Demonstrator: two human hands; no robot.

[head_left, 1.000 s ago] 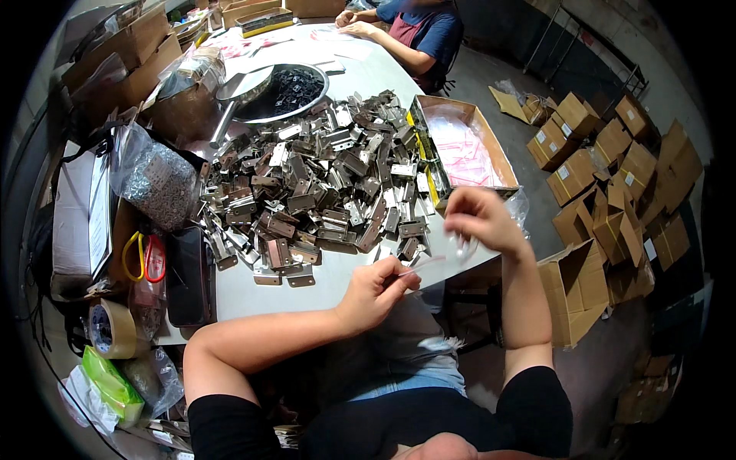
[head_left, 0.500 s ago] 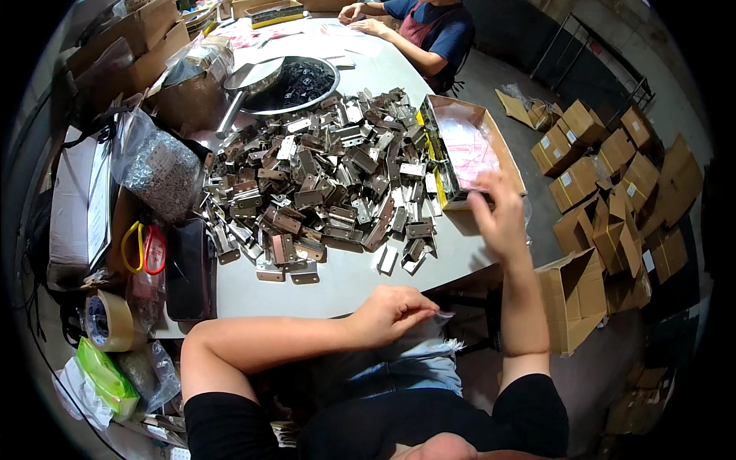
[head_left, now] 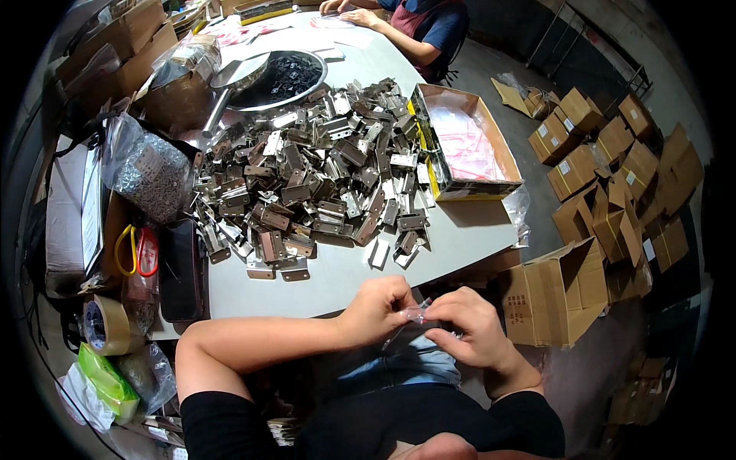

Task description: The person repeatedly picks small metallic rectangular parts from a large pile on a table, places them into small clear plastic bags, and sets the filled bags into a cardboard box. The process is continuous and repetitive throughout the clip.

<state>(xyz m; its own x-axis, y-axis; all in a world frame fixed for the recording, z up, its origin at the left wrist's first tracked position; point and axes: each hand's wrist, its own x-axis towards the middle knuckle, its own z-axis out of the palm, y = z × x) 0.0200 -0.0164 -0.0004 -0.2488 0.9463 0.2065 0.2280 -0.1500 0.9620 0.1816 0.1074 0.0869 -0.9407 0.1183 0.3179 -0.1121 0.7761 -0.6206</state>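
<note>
the pale round worktop carried a wide heap of grey folded metal brackets, with an open brown cardboard box of pink-printed clear bags at two o'clock. below its six o'clock edge, over the lap, the left hand and right hand each had their grip pinched on a small clear plastic bag between them.

A bare strip of the desk lies open between its near edge and the heap of metal brackets, which fills the middle and blocks any reach toward the round pan beyond. The open cardboard tray bars the right side. A dark pouch, tape roll and bags crowd the left edge.
</note>
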